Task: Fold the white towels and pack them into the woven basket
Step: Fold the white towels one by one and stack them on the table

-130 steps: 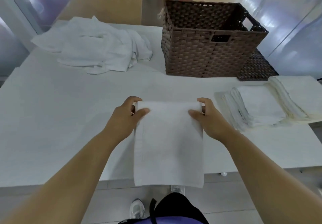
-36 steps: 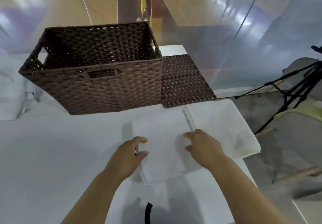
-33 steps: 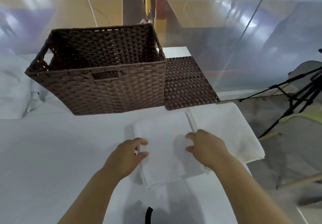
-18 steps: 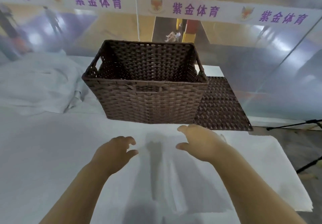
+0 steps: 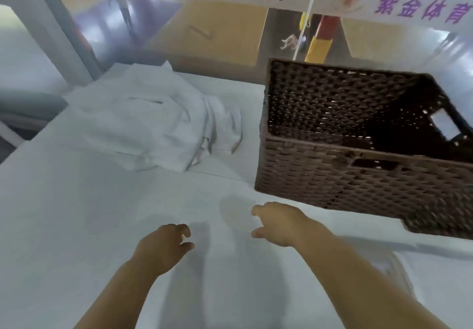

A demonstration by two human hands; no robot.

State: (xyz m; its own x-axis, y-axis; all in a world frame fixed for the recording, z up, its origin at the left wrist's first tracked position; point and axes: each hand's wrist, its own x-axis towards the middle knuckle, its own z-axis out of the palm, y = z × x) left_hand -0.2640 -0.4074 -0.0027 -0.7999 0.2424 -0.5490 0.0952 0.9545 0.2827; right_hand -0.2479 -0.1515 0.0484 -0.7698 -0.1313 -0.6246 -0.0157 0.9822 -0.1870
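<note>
A heap of unfolded white towels lies at the back left of the white table. The brown woven basket stands at the back right, and nothing shows inside it. My left hand and my right hand hover over the table in front of the basket, fingers loosely spread, holding nothing. The edge of folded towels shows blurred by my right forearm.
The basket's flat woven lid lies on the table at the right, partly under the basket's corner. A glass partition with purple lettering runs behind the table. The picture is motion-blurred.
Both hands let go of the folded towel laid on the stack at the right and lifted off. My view swung left, bringing the unfolded heap into sight.
</note>
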